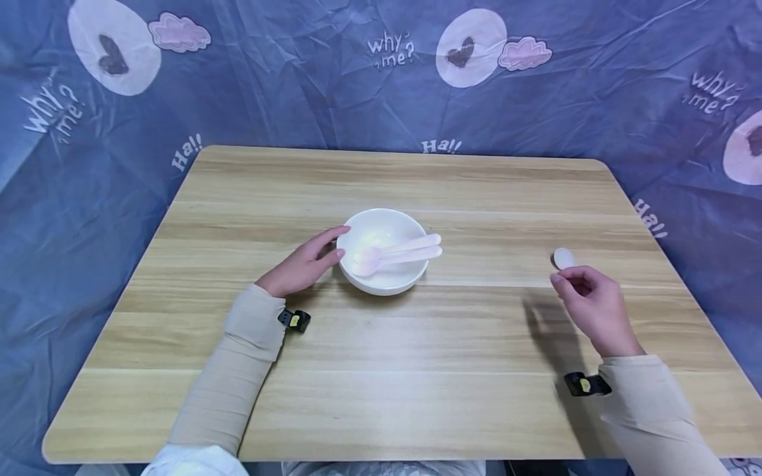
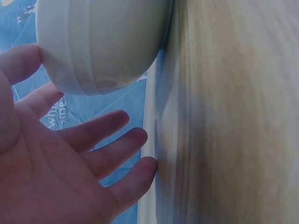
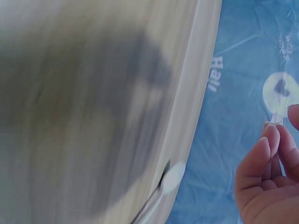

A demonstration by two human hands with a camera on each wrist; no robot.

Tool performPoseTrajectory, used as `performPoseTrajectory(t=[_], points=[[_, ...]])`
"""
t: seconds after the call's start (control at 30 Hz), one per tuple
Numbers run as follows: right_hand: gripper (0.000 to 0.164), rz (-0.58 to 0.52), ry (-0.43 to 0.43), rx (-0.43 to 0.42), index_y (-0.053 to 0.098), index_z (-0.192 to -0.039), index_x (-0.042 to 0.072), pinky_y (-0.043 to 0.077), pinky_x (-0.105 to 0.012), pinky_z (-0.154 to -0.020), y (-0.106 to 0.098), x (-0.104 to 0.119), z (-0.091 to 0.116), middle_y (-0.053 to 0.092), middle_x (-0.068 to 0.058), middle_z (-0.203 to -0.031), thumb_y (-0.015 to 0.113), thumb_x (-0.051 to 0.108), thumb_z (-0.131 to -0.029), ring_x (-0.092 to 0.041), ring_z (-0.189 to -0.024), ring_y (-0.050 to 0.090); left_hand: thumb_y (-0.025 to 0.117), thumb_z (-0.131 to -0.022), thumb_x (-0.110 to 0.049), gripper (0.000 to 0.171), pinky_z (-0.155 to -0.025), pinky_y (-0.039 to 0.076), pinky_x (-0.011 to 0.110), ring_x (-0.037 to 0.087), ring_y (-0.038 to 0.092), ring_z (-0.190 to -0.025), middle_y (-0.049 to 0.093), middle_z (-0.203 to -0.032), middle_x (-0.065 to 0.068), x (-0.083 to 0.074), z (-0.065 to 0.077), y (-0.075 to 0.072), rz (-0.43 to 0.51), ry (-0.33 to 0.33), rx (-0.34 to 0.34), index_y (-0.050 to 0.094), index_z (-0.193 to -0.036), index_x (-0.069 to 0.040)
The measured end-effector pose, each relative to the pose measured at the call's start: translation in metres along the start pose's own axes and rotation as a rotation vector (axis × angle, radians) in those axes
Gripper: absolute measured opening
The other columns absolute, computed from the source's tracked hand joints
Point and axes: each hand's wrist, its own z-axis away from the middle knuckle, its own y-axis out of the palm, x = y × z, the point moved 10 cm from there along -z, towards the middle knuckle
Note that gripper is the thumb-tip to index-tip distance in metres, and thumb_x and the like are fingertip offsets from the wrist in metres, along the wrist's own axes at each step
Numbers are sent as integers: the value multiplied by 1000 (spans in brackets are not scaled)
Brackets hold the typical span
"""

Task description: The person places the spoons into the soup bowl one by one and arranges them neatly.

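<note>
A white bowl (image 1: 385,284) stands on the wooden table, with two pale spoons (image 1: 411,251) in it, their handles lying over its right rim. My left hand (image 1: 303,264) touches the bowl's left side with thumb and index finger. In the left wrist view the other fingers (image 2: 122,144) stretch out below the bowl, apart from it. At the right, my right hand (image 1: 595,307) is raised over the table, its fingers loosely bent. A small pale glint shows at its fingertips (image 3: 271,135); no held thing is plain. Another white spoon (image 1: 563,258) lies just beyond it, its handle hidden in the head view.
The light wooden table (image 1: 405,350) has rounded corners. A blue printed cloth (image 1: 309,79) hangs behind it and along both sides. Black wrist cameras are strapped over both sleeves (image 1: 256,327).
</note>
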Motion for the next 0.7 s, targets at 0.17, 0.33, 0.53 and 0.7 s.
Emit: performPoseTrajectory(t=[0.17, 0.33, 0.53, 0.7], points=[[23, 11, 16, -19, 61, -94, 8, 41, -13, -54, -11, -9, 2, 54, 20, -70, 60, 30, -92, 2, -65, 49, 44, -100, -37, 52, -114, 25, 44, 19, 22, -141, 22, -155, -3, -1, 2, -1, 12, -6, -5, 27, -148, -29], [23, 33, 11, -29, 61, -93, 6, 41, -13, -54, -17, -15, 3, 53, 22, -70, 60, 28, -92, 4, -64, 49, 43, -100, -40, 52, -114, 25, 43, 18, 23, -141, 24, -154, -3, 0, 2, -3, 7, 0, -8, 28, -148, -29], [32, 122, 9, 16, 62, -104, -3, 42, -13, -53, -26, -33, 5, 52, 23, -72, 59, 27, -92, 8, -65, 48, 43, -99, -42, 52, -114, 25, 42, 17, 24, -141, 25, -154, -3, 0, 1, -1, 2, 18, -6, 29, -148, -29], [39, 184, 28, 83, 60, -110, -7, 44, -15, -52, -28, -50, 8, 54, 15, -78, 58, 28, -93, 12, -65, 48, 43, -100, -40, 51, -114, 25, 43, 17, 23, -141, 25, -154, -3, 1, -1, 0, 5, 21, -4, 29, -148, -29]])
